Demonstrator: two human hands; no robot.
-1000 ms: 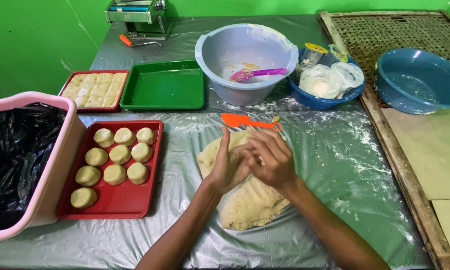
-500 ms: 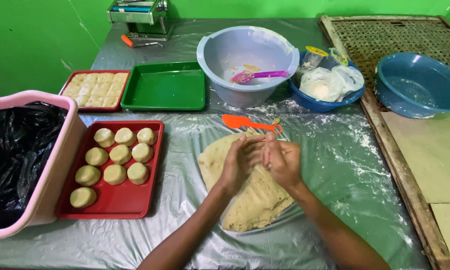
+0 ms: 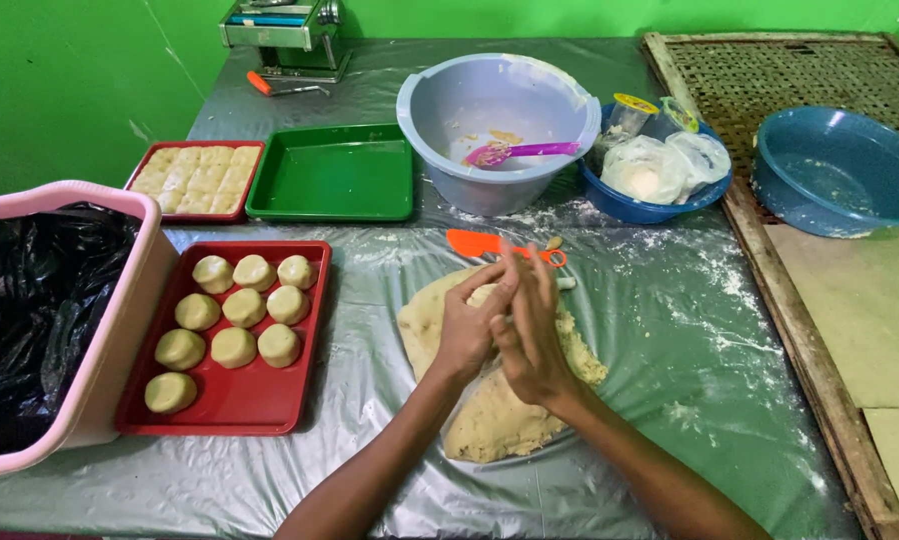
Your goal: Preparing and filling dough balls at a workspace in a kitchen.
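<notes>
While pressed palm against palm above the table, left hand (image 3: 466, 330) and right hand (image 3: 531, 335) enclose a small piece of pale yellow dough (image 3: 483, 295), seen only as a light spot between the fingertips of the left hand. Fingers of both hands nearly straight and close together, pointing away from the camera; not fists, rather flat palms closed around the piece. Size and shape of the piece not possible to tell, because mostly hidden by the hands.

Directly under the hands, on the grey plastic sheet covering the table (image 3: 669, 330), lies a big flat mass of pale yellow dough (image 3: 499, 415), reaching from left of the left hand to below both wrists. Just beyond the fingertips, touching the far edge of this mass, lies an orange plastic scraper (image 3: 479, 243).

To the left, near the dough mass but apart from it, stands a red rectangular plastic tray (image 3: 249, 400) carrying nine round pale dough balls (image 3: 234, 345) in rows. Further left, at the edge of the table, a pink plastic basket lined with black plastic bag (image 3: 99, 360).

At the far side: an empty green rectangular tray (image 3: 331, 175), a smaller red tray filled with flat pale squares (image 3: 191, 178), a grey round plastic basin (image 3: 489, 190) with a purple spatula (image 3: 524, 151) inside, a blue bowl holding tied plastic bags (image 3: 659, 190).
</notes>
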